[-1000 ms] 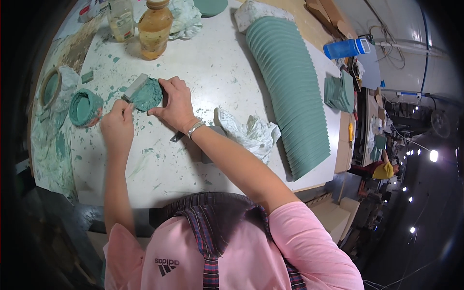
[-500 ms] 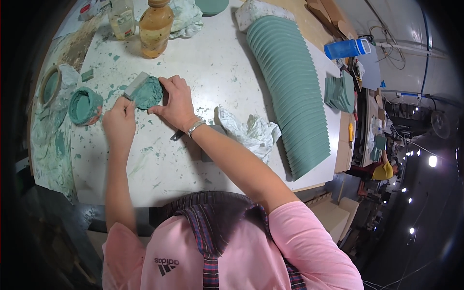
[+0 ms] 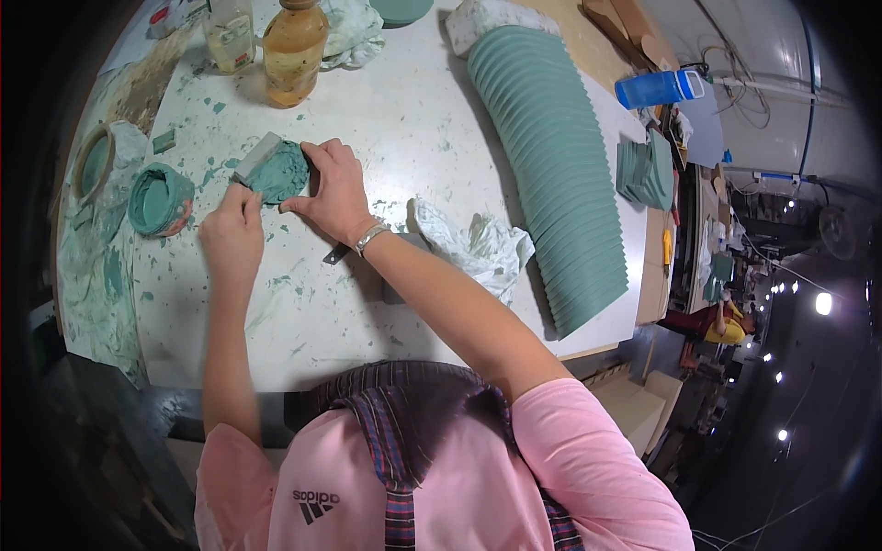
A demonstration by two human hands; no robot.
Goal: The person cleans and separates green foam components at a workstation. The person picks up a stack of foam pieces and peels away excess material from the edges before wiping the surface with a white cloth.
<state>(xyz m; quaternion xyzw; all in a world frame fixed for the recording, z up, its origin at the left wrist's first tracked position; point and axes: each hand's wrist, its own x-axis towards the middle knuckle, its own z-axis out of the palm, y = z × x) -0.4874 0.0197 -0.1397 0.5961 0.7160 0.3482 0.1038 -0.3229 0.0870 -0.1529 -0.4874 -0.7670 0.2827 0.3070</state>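
Holding a grey blade [image 3: 258, 152] to green paste [image 3: 283, 174], upper left of the frame

Pinches the blade's near end in the left hand [image 3: 231, 225], fingers drawn narrow. Spreads the right hand [image 3: 337, 188] wide, thumb and forefinger apart, curving around the right edge of the paste. Cannot tell of any firm grip there. Shows the paste as a rough, thick mound on the white table [image 3: 413, 110], with the blade lying along its upper-left side. Wears a metal band [image 3: 371, 237] at the right wrist.

Has a paste-smeared tub [image 3: 163, 227] to the left of the left hand, and a small green block [image 3: 163, 141] above that. Shows a clear bottle [image 3: 229, 41] beside an amber bottle [image 3: 296, 60] at the upper left edge. Has a crumpled white cloth [image 3: 478, 253] right of centre, near the right forearm, then a long curved row of green slabs [image 3: 551, 184]. Includes a blue bottle [image 3: 652, 90] at upper right and a person in yellow [image 3: 726, 329] at far right.
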